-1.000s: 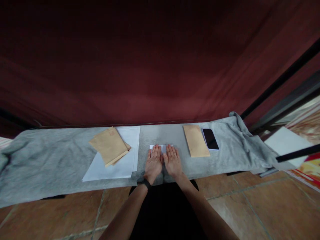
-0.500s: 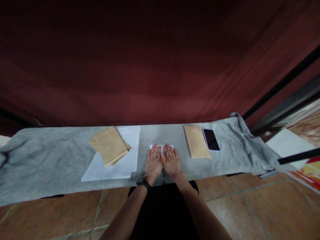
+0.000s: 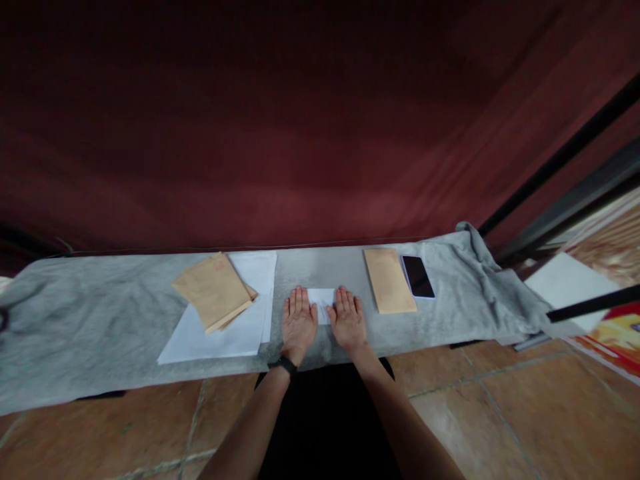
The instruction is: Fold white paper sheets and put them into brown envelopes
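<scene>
A small white sheet of paper [image 3: 323,303], seemingly folded, lies on the grey cloth in front of me. My left hand [image 3: 299,321] rests flat over its left end, fingers stretched out and pointing away from me. Over the right end lies my right hand [image 3: 349,321], likewise flat with straight fingers. Between the two thumbs the middle of the paper shows; its ends are hidden under the hands. Further right a brown envelope [image 3: 390,280] lies flat beside a phone [image 3: 419,277] with a dark screen.
Several brown envelopes [image 3: 213,290] lie fanned on a stack of white paper [image 3: 225,343] to the left. The narrow surface wears a grey cloth [image 3: 100,320], bunched at its right end. Behind it hangs a dark red curtain [image 3: 300,167]. Black bars [image 3: 560,157] stand at the right.
My hands have slid apart, the left one leftwards and the right one rightwards, uncovering the middle of the white paper. The whole view has shifted slightly.
</scene>
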The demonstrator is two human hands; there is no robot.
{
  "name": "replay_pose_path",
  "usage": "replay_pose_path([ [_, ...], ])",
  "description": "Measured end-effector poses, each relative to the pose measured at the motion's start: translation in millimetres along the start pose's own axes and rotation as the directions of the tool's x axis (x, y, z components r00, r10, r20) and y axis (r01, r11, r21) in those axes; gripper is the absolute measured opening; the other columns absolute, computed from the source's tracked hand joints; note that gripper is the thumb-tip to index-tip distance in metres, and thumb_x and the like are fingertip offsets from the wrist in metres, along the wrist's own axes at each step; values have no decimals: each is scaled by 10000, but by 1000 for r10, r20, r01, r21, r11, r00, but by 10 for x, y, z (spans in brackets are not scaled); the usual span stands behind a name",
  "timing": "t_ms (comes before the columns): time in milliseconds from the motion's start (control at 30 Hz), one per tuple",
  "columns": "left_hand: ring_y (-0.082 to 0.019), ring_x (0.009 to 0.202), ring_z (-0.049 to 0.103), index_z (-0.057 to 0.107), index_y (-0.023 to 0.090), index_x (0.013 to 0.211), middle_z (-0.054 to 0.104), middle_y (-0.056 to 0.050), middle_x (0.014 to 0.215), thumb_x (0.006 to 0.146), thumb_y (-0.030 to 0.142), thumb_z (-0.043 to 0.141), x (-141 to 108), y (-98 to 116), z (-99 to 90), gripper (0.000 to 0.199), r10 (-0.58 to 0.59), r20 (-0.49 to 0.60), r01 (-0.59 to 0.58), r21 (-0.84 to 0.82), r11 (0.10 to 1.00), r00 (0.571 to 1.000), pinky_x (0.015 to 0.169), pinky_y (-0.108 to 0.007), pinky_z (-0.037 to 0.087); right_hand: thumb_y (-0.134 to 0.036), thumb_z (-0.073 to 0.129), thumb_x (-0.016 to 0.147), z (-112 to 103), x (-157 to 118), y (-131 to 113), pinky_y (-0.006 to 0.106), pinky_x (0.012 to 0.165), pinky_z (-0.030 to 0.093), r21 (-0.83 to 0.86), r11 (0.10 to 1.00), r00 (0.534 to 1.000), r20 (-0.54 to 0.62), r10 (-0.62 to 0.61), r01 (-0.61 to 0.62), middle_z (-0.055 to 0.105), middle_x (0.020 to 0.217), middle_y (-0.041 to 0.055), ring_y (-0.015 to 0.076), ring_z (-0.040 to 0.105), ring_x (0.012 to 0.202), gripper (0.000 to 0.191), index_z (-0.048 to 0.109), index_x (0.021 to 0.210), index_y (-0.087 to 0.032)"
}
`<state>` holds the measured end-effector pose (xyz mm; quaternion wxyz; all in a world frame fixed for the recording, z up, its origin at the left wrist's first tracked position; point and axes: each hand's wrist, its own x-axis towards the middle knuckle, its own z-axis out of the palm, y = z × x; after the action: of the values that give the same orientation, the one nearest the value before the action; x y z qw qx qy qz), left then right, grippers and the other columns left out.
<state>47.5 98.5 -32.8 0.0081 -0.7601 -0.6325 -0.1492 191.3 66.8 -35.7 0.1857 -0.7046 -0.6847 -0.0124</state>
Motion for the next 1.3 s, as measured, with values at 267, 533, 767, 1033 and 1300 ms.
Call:
replay_pose_path([
  [267,-283,1476,287,333,14,1504,354,-205,1560,993,321,278,-34,-71,0,598,-48,-72,47,-11,999,996,1200,-490,246,-417,291,1045,-31,-24,52,505,1175,232,-11,1000,1000,12,9,-8,345,1565,152,300,376,1425,577,347,1520,-94],
  [533,-287,1461,321,358,18,1492,379,-206,1547,999,317,264,-37,-103,-20,584,-65,-93,64,-14,998,994,1192,-497,271,-395,286,1043,-81,-50,102,515,1176,223,-15,999,999,31,33,-33,342,1571,118,307,369,1426,562,343,1525,-112],
  [767,-236,1479,288,399,62,1479,388,-157,1556,1025,333,254,-105,-59,-202,548,153,-28,-155,-131,979,988,1209,-443,274,-338,276,1041,-147,-74,108,507,1173,209,-1,998,998,14,56,-56,396,1549,100,297,367,1426,521,380,1514,-143],
  [1033,-163,1470,304,363,161,1513,384,-73,1571,1032,407,275,-260,81,-329,547,588,175,-544,-243,803,790,1225,-378,240,-278,302,1032,-235,-93,124,487,1173,210,-4,1000,999,33,21,-21,396,1554,98,279,365,1422,495,410,1496,-144],
  [1300,-162,1484,266,322,175,1533,351,-60,1590,1035,373,215,40,109,-154,546,560,220,-526,-197,827,799,1238,-398,174,-226,341,1015,-217,-100,123,489,1180,208,4,1000,999,38,24,-24,408,1549,107,270,362,1427,486,422,1486,-139],
])
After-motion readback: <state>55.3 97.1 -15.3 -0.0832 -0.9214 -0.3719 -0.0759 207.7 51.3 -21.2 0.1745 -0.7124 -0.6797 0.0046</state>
